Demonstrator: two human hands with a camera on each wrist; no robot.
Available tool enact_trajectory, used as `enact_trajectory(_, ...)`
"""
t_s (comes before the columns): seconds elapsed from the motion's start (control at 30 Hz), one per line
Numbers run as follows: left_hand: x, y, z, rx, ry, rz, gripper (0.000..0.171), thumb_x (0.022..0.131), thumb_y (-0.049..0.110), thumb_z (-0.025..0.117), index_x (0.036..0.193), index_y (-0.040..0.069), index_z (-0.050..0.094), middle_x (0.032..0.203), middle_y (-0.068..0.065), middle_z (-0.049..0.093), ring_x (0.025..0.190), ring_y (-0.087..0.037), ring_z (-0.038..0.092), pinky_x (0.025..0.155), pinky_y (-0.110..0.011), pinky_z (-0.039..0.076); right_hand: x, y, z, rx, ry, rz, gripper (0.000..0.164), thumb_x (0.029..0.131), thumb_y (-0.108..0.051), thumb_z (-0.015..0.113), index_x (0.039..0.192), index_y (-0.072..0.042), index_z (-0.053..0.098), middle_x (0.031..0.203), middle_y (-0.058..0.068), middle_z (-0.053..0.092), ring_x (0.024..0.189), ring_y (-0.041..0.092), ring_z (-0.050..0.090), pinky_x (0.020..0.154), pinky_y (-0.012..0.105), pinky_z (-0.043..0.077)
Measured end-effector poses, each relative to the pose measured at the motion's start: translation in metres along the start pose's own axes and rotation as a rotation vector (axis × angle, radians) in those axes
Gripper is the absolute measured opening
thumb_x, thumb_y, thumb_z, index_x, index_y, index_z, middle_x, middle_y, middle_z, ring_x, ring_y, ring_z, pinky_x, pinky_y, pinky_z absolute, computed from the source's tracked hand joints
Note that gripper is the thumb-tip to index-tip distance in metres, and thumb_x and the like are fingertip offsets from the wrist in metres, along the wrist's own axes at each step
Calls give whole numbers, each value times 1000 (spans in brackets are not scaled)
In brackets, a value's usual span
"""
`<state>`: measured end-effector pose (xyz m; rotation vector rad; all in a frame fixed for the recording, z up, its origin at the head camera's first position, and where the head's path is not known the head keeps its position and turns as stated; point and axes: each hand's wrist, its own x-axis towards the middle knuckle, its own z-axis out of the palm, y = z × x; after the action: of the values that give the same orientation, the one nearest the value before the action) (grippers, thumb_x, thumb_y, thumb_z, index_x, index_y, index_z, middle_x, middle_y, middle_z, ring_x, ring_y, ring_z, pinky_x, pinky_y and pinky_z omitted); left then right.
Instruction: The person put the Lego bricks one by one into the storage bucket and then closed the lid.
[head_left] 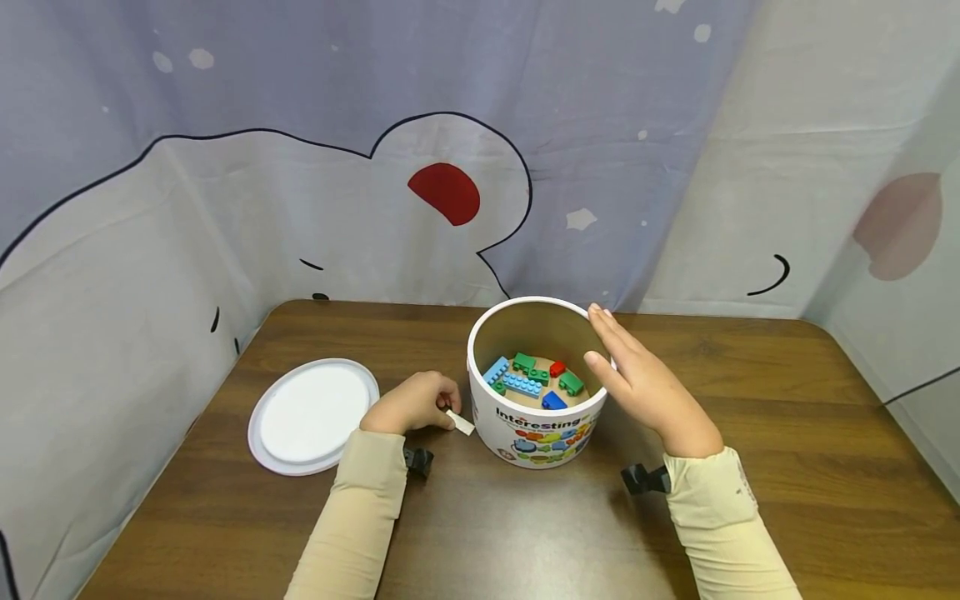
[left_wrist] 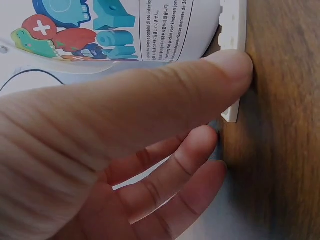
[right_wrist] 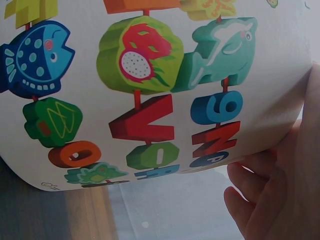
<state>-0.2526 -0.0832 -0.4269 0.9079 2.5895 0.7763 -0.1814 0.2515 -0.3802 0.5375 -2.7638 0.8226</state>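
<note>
Low on the table, just left of a white printed bucket (head_left: pixel 491 429), my left hand (head_left: pixel 415 403) pinches a white toy brick (head_left: pixel 460 422). In the left wrist view the thumb presses on this long, studded brick (left_wrist: pixel 234 30), close over the wood. My right hand (head_left: pixel 651 392) lies against the bucket's right side with its fingers extended, fingertips right at the rim. Inside the bucket are several building bricks: light blue (head_left: pixel 522 384), green (head_left: pixel 572 382), red (head_left: pixel 557 368) and dark blue (head_left: pixel 553 401). The right wrist view shows the printed bucket wall (right_wrist: pixel 175 110) beside the fingers.
A round white lid (head_left: pixel 311 412) lies flat on the brown wooden table (head_left: pixel 510 533), left of my left hand. Behind the table hangs a patterned curtain (head_left: pixel 600 150). Each wrist carries a small black camera mount.
</note>
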Motion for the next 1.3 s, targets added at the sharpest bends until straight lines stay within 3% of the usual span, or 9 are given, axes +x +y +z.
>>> enact_trajectory(0.47,-1,-2,-2,5,10,-83,23,81,1,82,81,9,61,74,0,54,70,-13,50,65,-27,44,0,-1,0,6,-10,17,67,108,-41,45,162,-10,22,169,6,19,155,27,17,122,56,22)
enact_trajectory(0.67,-3,-4,-4,-6,23,-18,11,89,-4,67,88,7,64,78,0,59,74,-12,52,69,-28,46,0,-1,0,7,-12,16,67,108,-41,45,162,-10,22,168,6,19,155,27,17,121,57,23)
enact_trajectory(0.83,-3,-4,-6,9,49,5,13,96,-1,61,92,8,68,85,0,64,79,-14,56,76,-33,50,-1,0,0,8,-10,14,67,108,-40,45,163,-11,22,168,7,20,155,28,17,121,57,23)
enact_trajectory(1.13,-5,-2,-15,-30,147,-48,11,100,2,60,97,7,69,88,-3,65,82,-18,58,79,-38,52,0,1,0,6,-11,12,66,108,-40,45,163,-12,21,168,8,20,154,30,18,121,56,23)
enact_trajectory(1.3,-7,1,-20,-67,243,-65,10,99,3,60,99,6,70,92,-7,68,87,-23,62,83,-43,53,-1,1,0,8,-10,11,66,108,-40,46,163,-12,21,168,6,20,154,30,18,122,55,22)
